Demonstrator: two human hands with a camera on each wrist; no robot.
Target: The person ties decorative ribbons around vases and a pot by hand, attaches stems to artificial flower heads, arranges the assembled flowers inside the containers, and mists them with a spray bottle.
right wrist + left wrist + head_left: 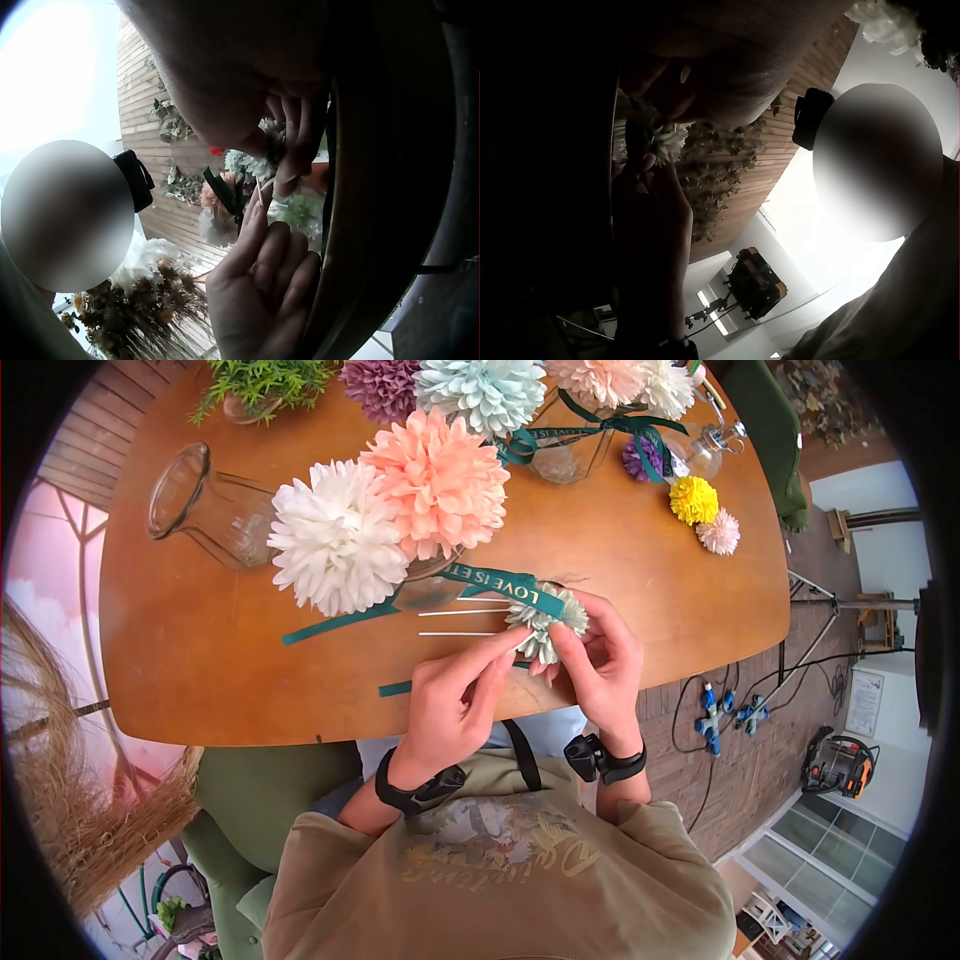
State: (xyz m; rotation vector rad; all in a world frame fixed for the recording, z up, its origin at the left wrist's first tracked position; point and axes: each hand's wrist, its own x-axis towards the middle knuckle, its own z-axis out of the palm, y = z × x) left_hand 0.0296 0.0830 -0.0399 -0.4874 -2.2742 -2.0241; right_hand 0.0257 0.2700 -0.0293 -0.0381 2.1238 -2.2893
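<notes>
Near the table's front edge, my right hand point(605, 670) holds a small pale green artificial flower point(575, 615) between thumb and fingers. My left hand point(455, 695) reaches in from the other side, its fingertips right at the petals. In the right wrist view the left thumb and finger pinch a thin white stick point(260, 193) beside the flower. Several white sticks point(455, 633) run leftward from beneath the bloom. A dark green ribbon point(495, 579) with printed letters overlaps the flower's upper edge. The left wrist view is dark and shows the right hand point(656, 202) at the flower.
Large white point(335, 540) and peach point(437, 485) flowers stand in a glass vase point(430, 592) just beyond the hands. An open glass vase point(215, 510) leans at the left. Yellow point(694, 500) and pale pink point(719, 532) blooms lie to the right. A ribbon strip point(395, 688) lies near the front edge.
</notes>
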